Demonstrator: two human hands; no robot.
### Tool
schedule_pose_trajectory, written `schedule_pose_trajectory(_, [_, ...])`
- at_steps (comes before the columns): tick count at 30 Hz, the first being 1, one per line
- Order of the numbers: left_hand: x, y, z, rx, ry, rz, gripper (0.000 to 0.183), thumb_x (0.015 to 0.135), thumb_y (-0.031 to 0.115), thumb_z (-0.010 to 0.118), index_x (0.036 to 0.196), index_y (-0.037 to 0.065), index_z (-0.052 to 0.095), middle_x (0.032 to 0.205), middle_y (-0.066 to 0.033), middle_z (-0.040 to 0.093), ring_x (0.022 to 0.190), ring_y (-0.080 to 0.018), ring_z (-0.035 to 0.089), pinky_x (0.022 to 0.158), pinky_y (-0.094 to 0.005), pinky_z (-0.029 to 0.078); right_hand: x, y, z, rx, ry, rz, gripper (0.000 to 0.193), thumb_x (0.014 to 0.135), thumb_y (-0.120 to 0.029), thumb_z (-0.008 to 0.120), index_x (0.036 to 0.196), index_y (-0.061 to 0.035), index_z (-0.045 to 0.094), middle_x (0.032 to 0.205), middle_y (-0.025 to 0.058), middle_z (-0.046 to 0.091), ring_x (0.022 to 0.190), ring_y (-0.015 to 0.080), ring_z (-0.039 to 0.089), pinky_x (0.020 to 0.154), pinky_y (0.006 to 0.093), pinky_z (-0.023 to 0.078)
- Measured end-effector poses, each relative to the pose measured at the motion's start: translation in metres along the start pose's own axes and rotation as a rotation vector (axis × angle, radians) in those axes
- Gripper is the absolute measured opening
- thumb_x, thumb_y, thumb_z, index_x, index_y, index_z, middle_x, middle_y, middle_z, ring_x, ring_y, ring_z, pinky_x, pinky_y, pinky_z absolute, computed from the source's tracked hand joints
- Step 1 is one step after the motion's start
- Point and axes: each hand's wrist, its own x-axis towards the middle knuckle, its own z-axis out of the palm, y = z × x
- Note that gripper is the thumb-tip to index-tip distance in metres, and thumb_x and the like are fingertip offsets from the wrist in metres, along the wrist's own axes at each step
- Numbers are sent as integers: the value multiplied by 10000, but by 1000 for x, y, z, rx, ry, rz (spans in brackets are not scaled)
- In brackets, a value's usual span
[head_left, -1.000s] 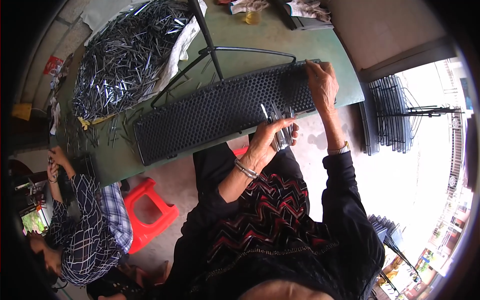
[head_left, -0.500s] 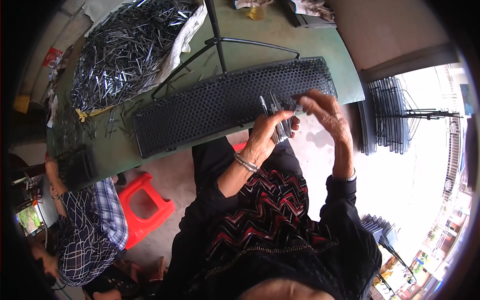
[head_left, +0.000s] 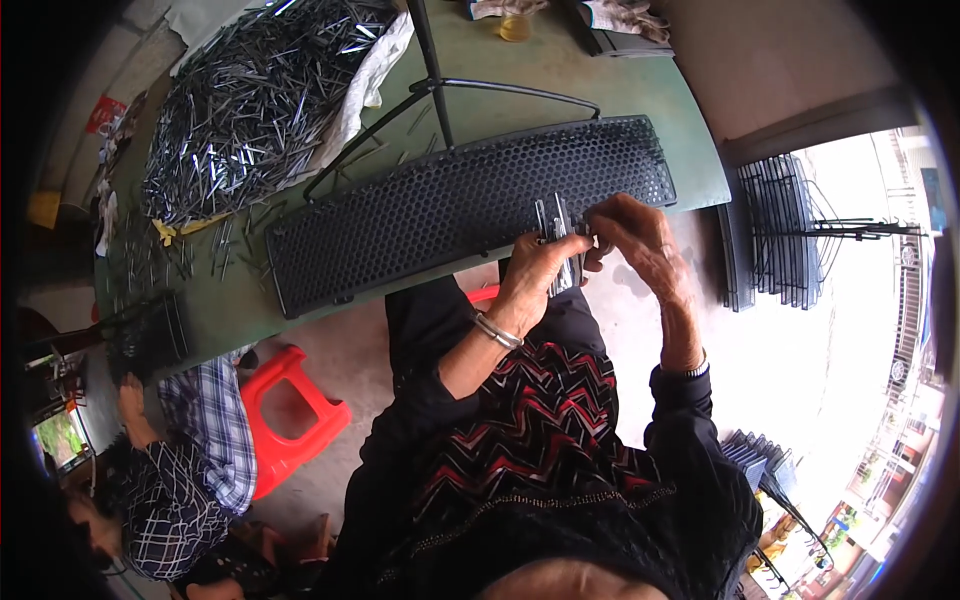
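The left hand (head_left: 528, 275) has its fingers (head_left: 566, 245) wrapped around a bundle of strips (head_left: 561, 212), whose ends jut out beyond them. The right hand (head_left: 643, 240) curls in from the right, its fingers bent at the bundle; whether they pinch a strip cannot be told. Just beyond both hands' fingers, the perforated panel (head_left: 400, 230) lies on the tabletop (head_left: 480, 55), joined to black rods (head_left: 433, 70). Farther off, leftward of the fingers, is a pile (head_left: 240, 130) of loose strips. A red stool (head_left: 265, 450) stands nearer the body, left of them.
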Motion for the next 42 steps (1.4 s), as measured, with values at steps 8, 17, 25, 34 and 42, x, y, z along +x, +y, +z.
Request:
schedule_pose_trajectory(8, [7, -6, -1, -7, -44, -40, 208, 803, 163, 659, 946, 12, 658, 837, -87, 698, 733, -182, 691, 564, -278, 518, 3, -1, -12, -2, -80, 33, 72, 870, -27, 553, 890, 41, 561, 774, 84, 618, 674, 150, 641, 612, 266, 506])
schedule_pose_trajectory(17, [9, -6, -1, -303, -168, -135, 272, 844, 194, 648, 1012, -13, 591, 984, -191, 656, 969, -301, 651, 791, -420, 549, 46, 24, -39, -214, 719, -262, 46, 899, -42, 541, 899, 4, 542, 776, 114, 678, 743, 158, 676, 689, 265, 527])
schedule_pose_trajectory(25, [9, -11, 4, -260, -150, -154, 289, 849, 198, 645, 1040, -8, 577, 920, -156, 661, 857, -246, 660, 738, -391, 559, 73, 55, -45, -308, 785, -280, 90, 897, -115, 557, 882, -26, 565, 766, 106, 698, 722, 153, 687, 660, 259, 520])
schedule_pose_trajectory(34, [8, -9, 5, -167, -125, -125, 266, 846, 213, 652, 1016, 14, 604, 896, -126, 673, 769, -178, 650, 639, -304, 542, 73, 48, -46, -245, 708, -201, 102, 885, -113, 561, 877, -16, 593, 749, 107, 691, 710, 146, 680, 649, 268, 515])
schedule_pose_trajectory(42, [7, -8, 3, -186, -124, -98, 249, 854, 214, 639, 1007, 19, 623, 883, -113, 674, 777, -181, 652, 646, -310, 533, 83, 58, -48, -615, 655, -277, 115, 852, -142, 604, 910, -46, 630, 822, 125, 632, 766, 255, 637, 689, 352, 488])
